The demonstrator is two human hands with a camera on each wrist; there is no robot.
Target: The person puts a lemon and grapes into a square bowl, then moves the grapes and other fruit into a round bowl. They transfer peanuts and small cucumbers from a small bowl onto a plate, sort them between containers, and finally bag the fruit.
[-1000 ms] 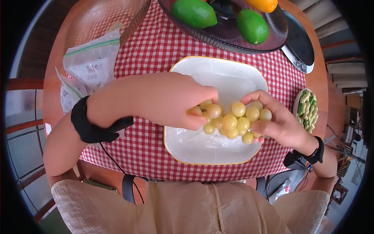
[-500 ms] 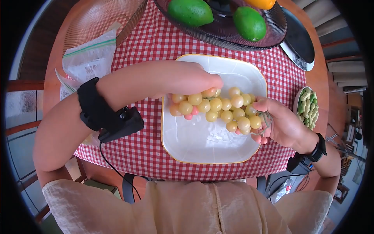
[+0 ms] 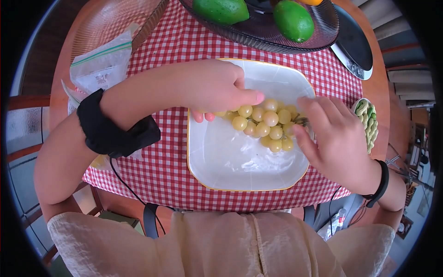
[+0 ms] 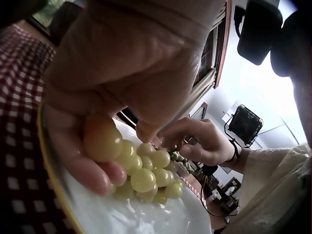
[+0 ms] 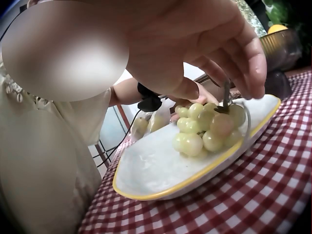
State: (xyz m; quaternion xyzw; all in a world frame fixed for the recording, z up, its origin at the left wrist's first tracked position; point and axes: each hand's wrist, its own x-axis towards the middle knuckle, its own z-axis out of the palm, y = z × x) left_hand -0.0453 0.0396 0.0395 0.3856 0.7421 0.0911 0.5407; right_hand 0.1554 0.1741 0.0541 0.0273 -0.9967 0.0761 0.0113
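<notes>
A bunch of pale yellow-green grapes (image 3: 270, 118) is over the white dish (image 3: 230, 166) with a yellow rim, overlapping its middle in the head view. My left hand (image 3: 217, 87) grips the left end of the bunch, its fingers curled under the grapes in the left wrist view. Beside the other end is my right hand (image 3: 339, 141), thumb and fingers spread apart. In the right wrist view the thin stem (image 5: 226, 92) stands up between that thumb and the fingertips.
A dark ribbed glass bowl (image 3: 258, 39) with green mango-like fruits (image 3: 293, 21) stands at the back. Zip bags (image 3: 104, 62) and a clear ribbed basket (image 3: 99, 27) are on the left. A bowl of green pods (image 3: 367, 117) and a black oval object (image 3: 353, 41) lie right.
The grapes have shifted left and lowered toward the dish. My right hand has loosened from the stem end and turned palm down, while the left has moved to the far left end.
</notes>
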